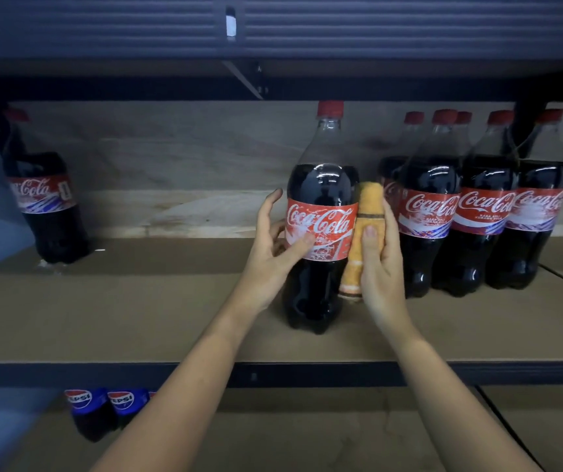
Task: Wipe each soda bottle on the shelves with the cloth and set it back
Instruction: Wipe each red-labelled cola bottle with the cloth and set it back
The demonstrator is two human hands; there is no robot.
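A large Coca-Cola bottle [320, 212] with a red cap stands upright on the brown shelf [137, 318], near its middle. My left hand [273, 247] holds the bottle's left side at the label, thumb across the front and fingers curled behind. My right hand [380, 264] grips a folded orange cloth [365, 212] and presses it against the bottle's right side. Several more Coca-Cola bottles [484, 206] stand packed together just to the right. One Coca-Cola bottle [43, 199] stands alone at the far left.
A dark metal rail [103, 373] edges the shelf front. On the shelf below, at the left, two Pepsi bottles [103, 408] show their tops. Another shelf [273, 83] with a bracket runs overhead. Bare shelf board lies between the lone left bottle and the held one.
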